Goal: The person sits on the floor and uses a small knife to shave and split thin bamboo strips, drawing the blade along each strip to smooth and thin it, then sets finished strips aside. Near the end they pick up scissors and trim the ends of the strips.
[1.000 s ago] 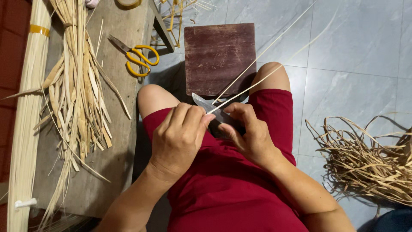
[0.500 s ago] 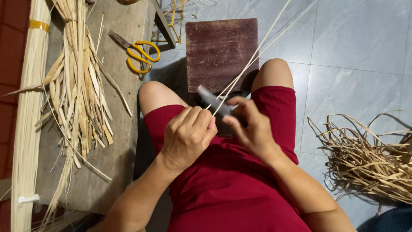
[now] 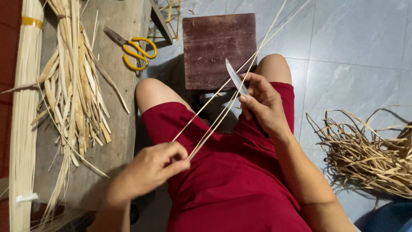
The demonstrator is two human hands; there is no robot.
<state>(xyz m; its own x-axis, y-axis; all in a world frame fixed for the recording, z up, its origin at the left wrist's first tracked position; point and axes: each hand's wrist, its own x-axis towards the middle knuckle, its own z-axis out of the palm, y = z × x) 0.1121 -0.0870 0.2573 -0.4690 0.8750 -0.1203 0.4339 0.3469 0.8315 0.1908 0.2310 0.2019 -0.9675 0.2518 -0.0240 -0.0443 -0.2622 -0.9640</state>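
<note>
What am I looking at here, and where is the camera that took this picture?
The camera sits on a person's head and looks straight down at their lap, so you see their own arms, knees and red shorts. There is no machine here, only two bare hands. The left hand pinches the near ends of two thin pale strips, which run up and away past the top of the picture. The right hand holds a knife with its blade against those strips. In front of the knees stands a small dark wooden stool on a grey tiled floor. To the left, a wooden board carries yellow-handled scissors, loose split strips and a tied pale bundle. To the right lies a heap of curly shavings.
</note>
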